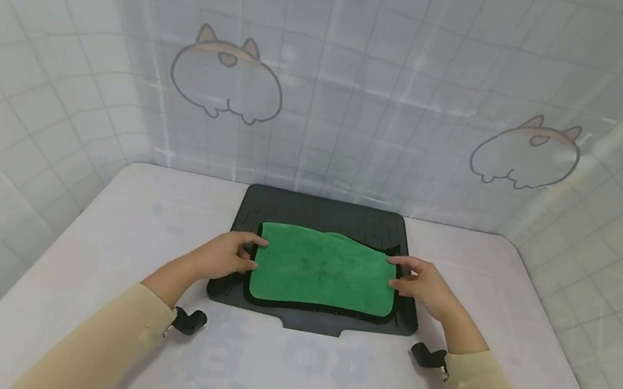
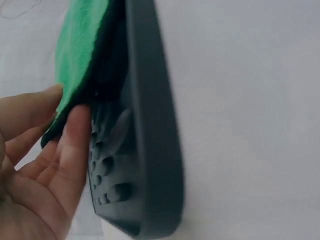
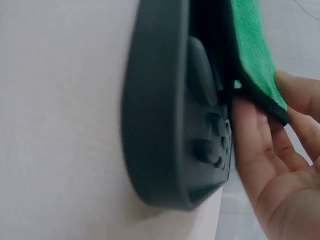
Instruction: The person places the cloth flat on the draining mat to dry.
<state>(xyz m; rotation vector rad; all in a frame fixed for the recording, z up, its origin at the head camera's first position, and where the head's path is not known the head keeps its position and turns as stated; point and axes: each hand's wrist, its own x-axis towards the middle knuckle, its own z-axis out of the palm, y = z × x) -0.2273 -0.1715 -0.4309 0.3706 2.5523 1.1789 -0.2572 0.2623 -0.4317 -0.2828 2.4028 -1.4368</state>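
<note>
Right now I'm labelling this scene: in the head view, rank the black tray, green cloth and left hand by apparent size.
1. black tray
2. green cloth
3. left hand, clearly smallest, pinching the cloth's edge.

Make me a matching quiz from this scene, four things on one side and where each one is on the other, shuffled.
Things:
1. green cloth
2. black tray
3. left hand
4. right hand

Places:
A. on the white table
B. at the cloth's right edge
C. lying in the tray
D. at the cloth's left edge

Pairs: 1-C, 2-A, 3-D, 4-B
</note>
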